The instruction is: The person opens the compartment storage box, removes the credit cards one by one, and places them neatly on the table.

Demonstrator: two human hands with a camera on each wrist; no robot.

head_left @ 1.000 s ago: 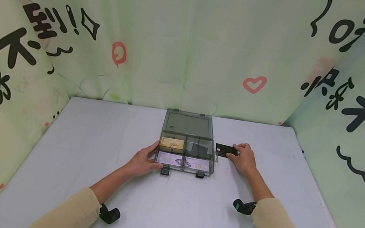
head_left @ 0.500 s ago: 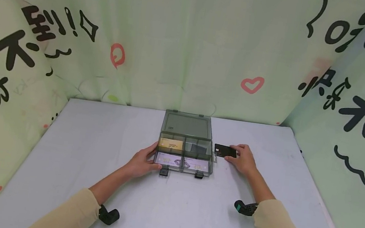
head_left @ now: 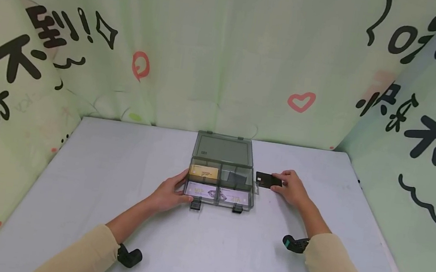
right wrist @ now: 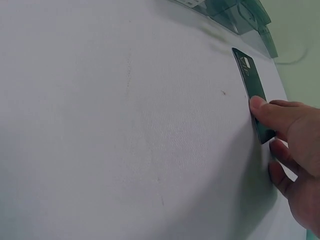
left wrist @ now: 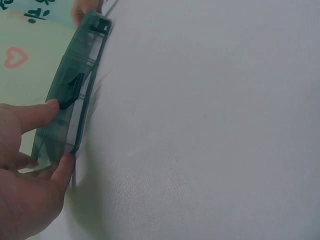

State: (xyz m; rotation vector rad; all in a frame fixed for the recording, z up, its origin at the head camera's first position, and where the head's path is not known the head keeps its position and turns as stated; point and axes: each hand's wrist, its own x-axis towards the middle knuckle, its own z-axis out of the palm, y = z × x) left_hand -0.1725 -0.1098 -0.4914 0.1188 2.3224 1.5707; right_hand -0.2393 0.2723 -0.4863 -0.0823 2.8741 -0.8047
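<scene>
A grey see-through compartment box (head_left: 218, 183) stands with its lid (head_left: 224, 149) raised at the back. Gold cards (head_left: 204, 171) lie in its back left compartment, something dark (head_left: 237, 178) in the back right one. The front compartments hold pale cards (head_left: 200, 190) printed with a diamond. My left hand (head_left: 169, 194) grips the box's left front corner, thumb at the front by a latch (left wrist: 74, 92), fingers along the side. Just right of the box, my right hand (head_left: 291, 189) pinches a black card (right wrist: 252, 82) by its right end; in the right wrist view the card is tilted.
A white-covered table (head_left: 202, 253) carries the box and both hands. Light green curtains (head_left: 228, 54) with black writing and red drawings enclose it at the back and sides. Black wrist devices (head_left: 129, 256) hang by both sleeves.
The right hand has shifted slightly on the black card, which stays close to the box's right side. The left hand and the box keep their places.
</scene>
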